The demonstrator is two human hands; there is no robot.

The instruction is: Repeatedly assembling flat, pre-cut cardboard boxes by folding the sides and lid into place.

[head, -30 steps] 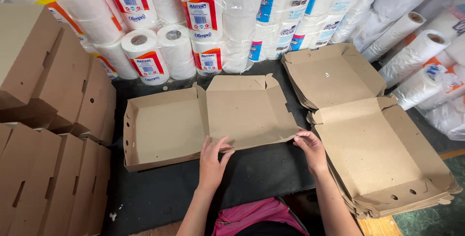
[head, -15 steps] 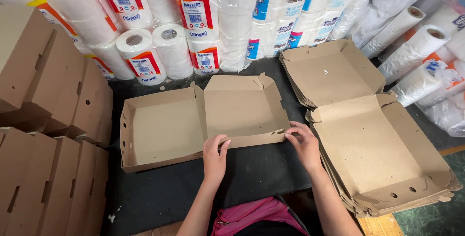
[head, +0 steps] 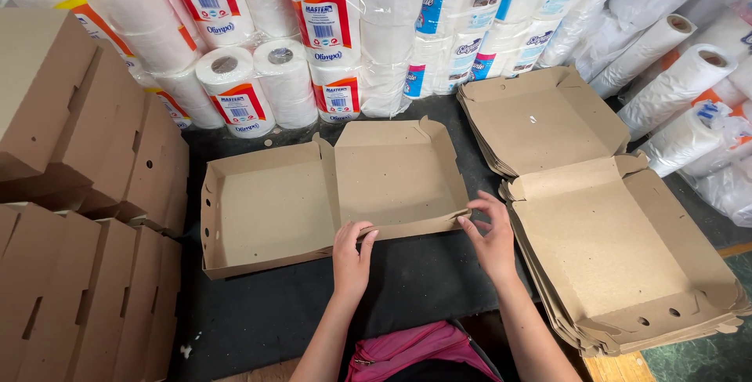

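Note:
An open brown cardboard box [head: 282, 210] lies on the dark tabletop [head: 258, 311], its two halves side by side with the walls partly raised. My left hand [head: 352, 257] presses the near wall of the right half, close to the middle fold. My right hand [head: 492, 237] pinches the near right corner flap of that same half, lifting it upright. Both hands touch only this box.
A stack of unfolded flat box blanks [head: 619, 249] lies to the right. Finished closed boxes [head: 70, 194] are stacked at left. Wrapped paper rolls [head: 329, 37] and white plastic rolls [head: 674, 68] line the back and the right side. A pink garment [head: 415, 351] shows at the bottom.
The box's near wall and corner flap have been folded up. Both hands moved slightly away from me along the near edge, the right one closing on the corner.

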